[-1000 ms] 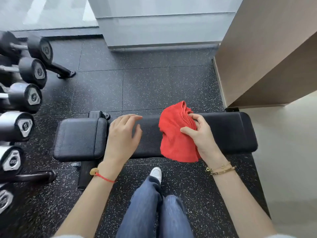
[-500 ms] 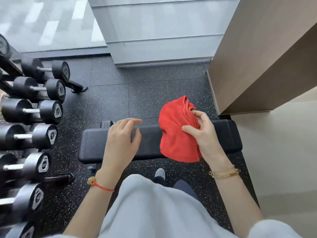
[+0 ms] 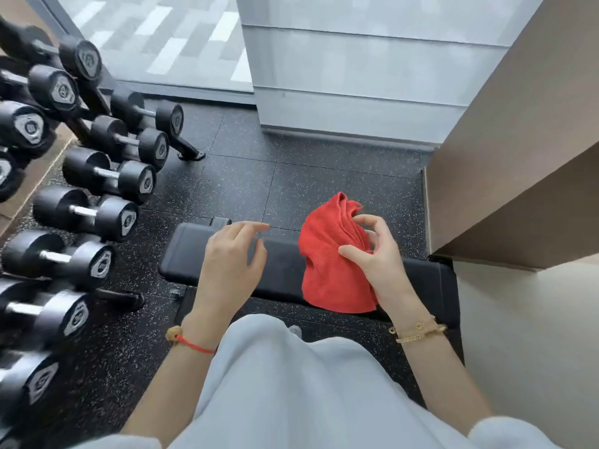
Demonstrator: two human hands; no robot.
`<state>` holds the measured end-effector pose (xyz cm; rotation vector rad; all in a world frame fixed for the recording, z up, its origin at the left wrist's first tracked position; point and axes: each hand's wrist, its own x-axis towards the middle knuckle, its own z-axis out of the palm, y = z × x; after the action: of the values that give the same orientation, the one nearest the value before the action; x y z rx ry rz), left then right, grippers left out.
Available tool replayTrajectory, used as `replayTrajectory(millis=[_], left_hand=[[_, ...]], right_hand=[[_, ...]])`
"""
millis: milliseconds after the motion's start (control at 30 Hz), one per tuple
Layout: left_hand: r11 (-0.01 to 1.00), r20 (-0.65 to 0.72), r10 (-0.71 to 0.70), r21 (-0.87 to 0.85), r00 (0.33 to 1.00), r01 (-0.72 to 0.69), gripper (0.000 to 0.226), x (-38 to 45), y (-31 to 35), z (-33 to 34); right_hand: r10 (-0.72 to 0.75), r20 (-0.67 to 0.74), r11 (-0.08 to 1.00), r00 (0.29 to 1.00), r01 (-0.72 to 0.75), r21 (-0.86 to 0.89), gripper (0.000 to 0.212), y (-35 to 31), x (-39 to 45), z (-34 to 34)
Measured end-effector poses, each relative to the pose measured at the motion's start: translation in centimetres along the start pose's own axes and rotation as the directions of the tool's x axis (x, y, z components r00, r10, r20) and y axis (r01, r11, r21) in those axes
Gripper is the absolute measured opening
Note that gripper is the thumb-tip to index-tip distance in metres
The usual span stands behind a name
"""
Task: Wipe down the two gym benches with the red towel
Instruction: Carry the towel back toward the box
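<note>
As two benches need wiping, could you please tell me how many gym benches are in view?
1: the black bench lies crosswise before the person, below the left hand and the right hand, which holds the red towel. No second bench is in view.

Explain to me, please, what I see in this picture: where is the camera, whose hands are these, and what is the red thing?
The camera sits on a person's head and looks down, so you see their own arms. The right hand pinches a red towel, which hangs bunched over a black gym bench. The left hand is open, fingers relaxed, above the bench; whether it touches is unclear. At the left stands a rack of dumbbells on the speckled floor. No robot is here.
</note>
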<state>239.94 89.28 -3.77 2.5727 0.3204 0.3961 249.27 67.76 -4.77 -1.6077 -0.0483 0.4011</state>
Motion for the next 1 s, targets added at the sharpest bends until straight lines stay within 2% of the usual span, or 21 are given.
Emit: replayTrajectory(millis=[233, 467, 700, 1000], left_hand=[[0.981, -0.096, -0.192, 0.012, 0.977, 0.194, 0.025, -5.4, 2.8, 0.3], [0.898, -0.263, -0.423, 0.002, 0.867, 0.439, 0.026, -14.2, 4.3, -0.1], [0.731, -0.444, -0.622, -0.034, 0.645, 0.682, 0.026, -24.7, 5.4, -1.8], [0.458, -0.611, -0.743, -0.167, 0.272, 0.873, 0.026, -38.7, 6.1, -5.3]], right_hand=[[-0.039, 0.229, 0.995, 0.973, 0.058, -0.076, 0.052, -0.1, -1.1, -0.9], [-0.011, 0.478, 0.993, 0.878, 0.065, -0.097, 0.051, 1.0, -3.8, 1.0], [0.039, 0.713, 0.982, 0.7, 0.104, -0.155, 0.052, 1.8, -8.3, 5.2], [0.087, 0.904, 0.971, 0.419, 0.167, -0.171, 0.051, 3.2, -17.8, 14.0]])
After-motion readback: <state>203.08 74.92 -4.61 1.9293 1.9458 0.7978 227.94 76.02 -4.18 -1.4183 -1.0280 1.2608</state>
